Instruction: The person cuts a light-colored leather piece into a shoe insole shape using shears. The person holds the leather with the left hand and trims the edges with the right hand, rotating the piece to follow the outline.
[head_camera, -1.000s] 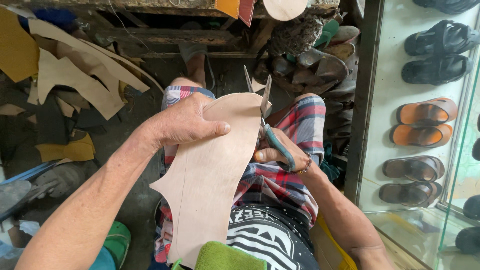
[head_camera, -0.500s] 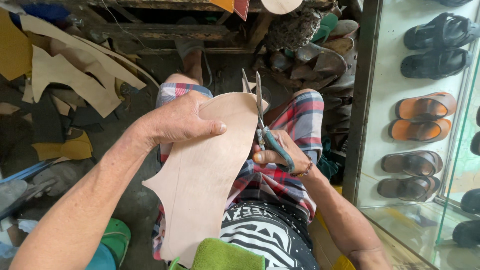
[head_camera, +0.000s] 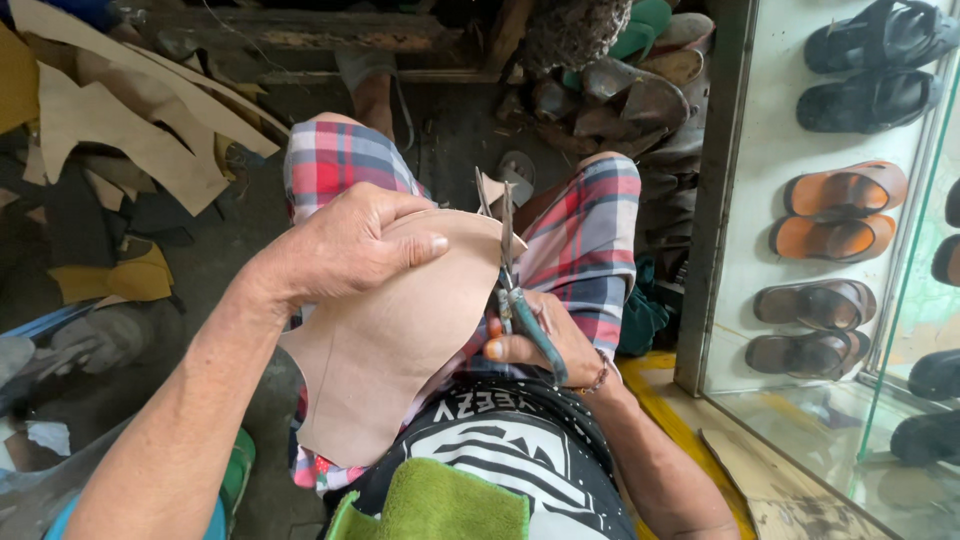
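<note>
Firmly, the left hand (head_camera: 345, 245) is clamping its grip over the top edge of a tan leather piece (head_camera: 385, 345), which is lying across the lap. At three o'clock of that hand, the right hand (head_camera: 545, 345) is closing its grip around teal-handled scissors (head_camera: 515, 290), their blades parting and pointing toward twelve o'clock at the leather's edge. Plaid shorts (head_camera: 590, 240) are showing underneath. Farther out, leather offcuts (head_camera: 130, 140) are lying at ten o'clock, and sandals (head_camera: 835, 205) are sitting on a shelf at three o'clock.
</note>
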